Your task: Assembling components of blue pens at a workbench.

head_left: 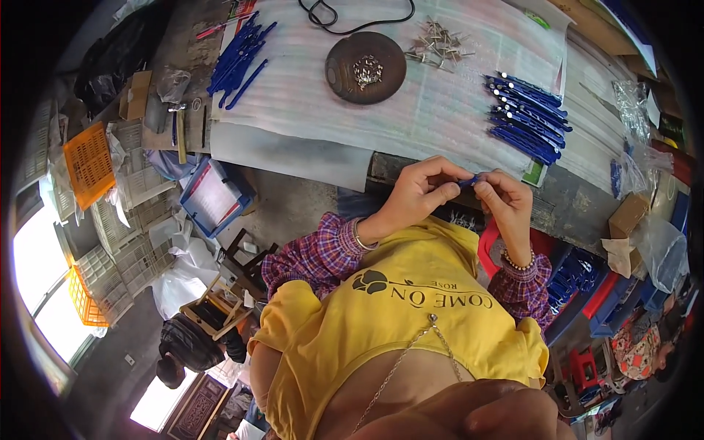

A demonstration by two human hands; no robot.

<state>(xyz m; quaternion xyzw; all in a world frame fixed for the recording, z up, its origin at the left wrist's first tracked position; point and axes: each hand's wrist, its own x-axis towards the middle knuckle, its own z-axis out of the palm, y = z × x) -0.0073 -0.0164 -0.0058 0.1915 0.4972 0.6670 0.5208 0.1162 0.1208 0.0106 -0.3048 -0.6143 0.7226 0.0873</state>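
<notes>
My left hand (422, 192) and my right hand (506, 199) meet just below the table edge, both pinching a small blue plastic piece (469, 180) between their fingertips. On the paper-covered table (308, 139) beyond them lies a row of finished blue pieces (526, 117) at the right. A pile of plain blue strips (238, 59) lies at the left. A round brown dish (365, 67) holds small metal parts, and loose metal pins (438, 42) lie beside it.
A black cable (352, 22) loops at the table's far edge. Orange and white crates (92, 165) stack at the left, with a blue tray (214, 196) below the table. Red and blue bins (587, 286) sit at my right. Another person (187, 345) crouches lower left.
</notes>
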